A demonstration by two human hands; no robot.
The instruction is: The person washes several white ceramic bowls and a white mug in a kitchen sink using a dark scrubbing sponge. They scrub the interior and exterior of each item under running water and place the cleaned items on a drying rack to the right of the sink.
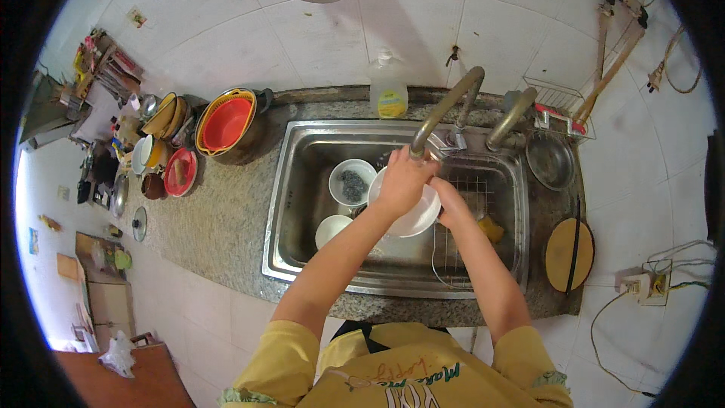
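Counter [211, 215]: speckled stone is backed by white tiles [408, 19].
Sink [306, 153]: a steel basin is set into the counter.
White bowl [414, 222]: it is held above the basin, near the curved faucet [447, 100].
Hands: they are brought close together; the right hand [451, 205] is closed on the bowl's right edge, while the left hand [403, 183] is laid over the bowl, its grip impossible to tell.
Basin's left: two smaller white bowls [331, 231] are placed there, one filled with something dark grey.
Basin's right: a wire rack [462, 258] is seated.

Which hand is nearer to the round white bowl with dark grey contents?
Left: the left hand is just right of the round white bowl; the right hand is farther right.
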